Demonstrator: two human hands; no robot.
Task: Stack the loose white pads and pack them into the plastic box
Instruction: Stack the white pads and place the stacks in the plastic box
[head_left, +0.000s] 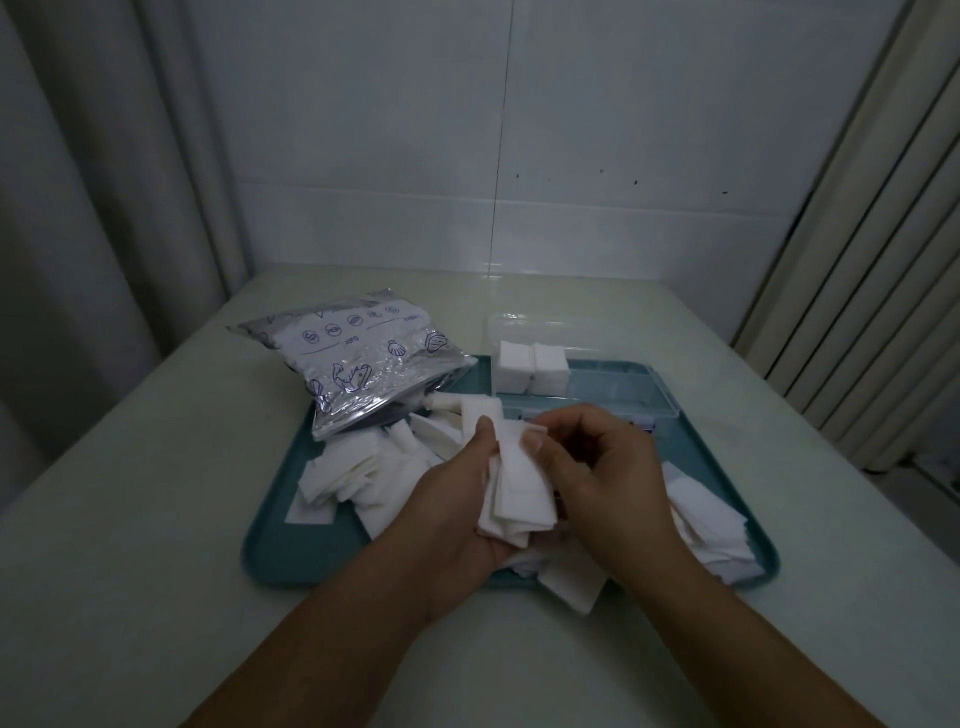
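Gripping a fanned bundle of white pads (519, 483) at frame centre between left hand (457, 499) and right hand (608, 467), above loose pads (358, 478) on the teal tray (275, 551), plastic box (587, 384) just above, part-filled.

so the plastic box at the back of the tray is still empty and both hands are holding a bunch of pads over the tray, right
Not quite. The head view shows the plastic box is not empty: two neat stacks of pads already stand at its left end. The rest holds: the left hand and right hand hold a bunch of pads over the tray.
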